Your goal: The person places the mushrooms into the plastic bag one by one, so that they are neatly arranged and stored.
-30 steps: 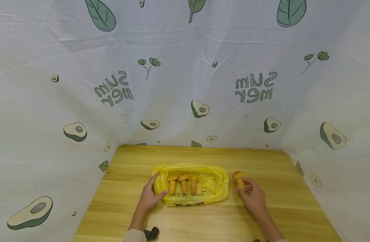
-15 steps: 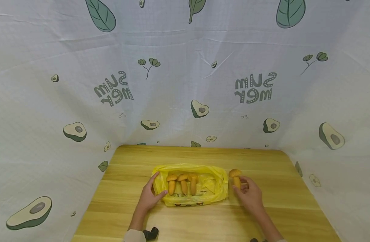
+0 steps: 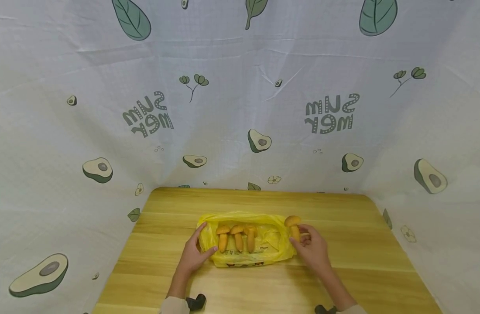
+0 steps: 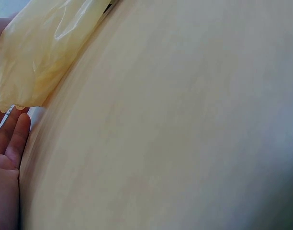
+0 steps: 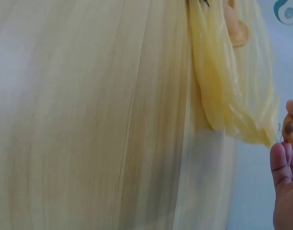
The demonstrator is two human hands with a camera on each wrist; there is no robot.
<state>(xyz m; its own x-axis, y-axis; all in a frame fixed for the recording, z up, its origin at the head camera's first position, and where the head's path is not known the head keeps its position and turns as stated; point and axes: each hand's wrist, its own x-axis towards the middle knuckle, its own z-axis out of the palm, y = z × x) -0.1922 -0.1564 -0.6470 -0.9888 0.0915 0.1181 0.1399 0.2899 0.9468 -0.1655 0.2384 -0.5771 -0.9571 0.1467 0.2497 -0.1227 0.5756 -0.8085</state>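
A yellow plastic bag (image 3: 244, 262) lies on the table with its mouth spread wide. Side by side inside it are three orange-brown mushrooms (image 3: 238, 242), caps toward the far side. My left hand (image 3: 193, 255) holds the bag's left end, thumb over the near rim and index finger at the far corner. In the left wrist view its fingers (image 4: 18, 136) reach in under the plastic. My right hand (image 3: 313, 249) pinches another mushroom (image 3: 293, 222) by the stem, cap up, at the bag's right rim. In the right wrist view the stem's dark-spotted end (image 5: 290, 128) shows between the fingertips.
The wooden table (image 3: 263, 290) runs back to a hanging cloth (image 3: 224, 113) printed with avocados and leaves, which encloses the far side and both flanks. Small black devices (image 3: 196, 302) sit at both wrists.
My right hand has carried its mushroom leftward and slightly away from me, from beside the bag to its right rim. The left hand and the bag stay in place.
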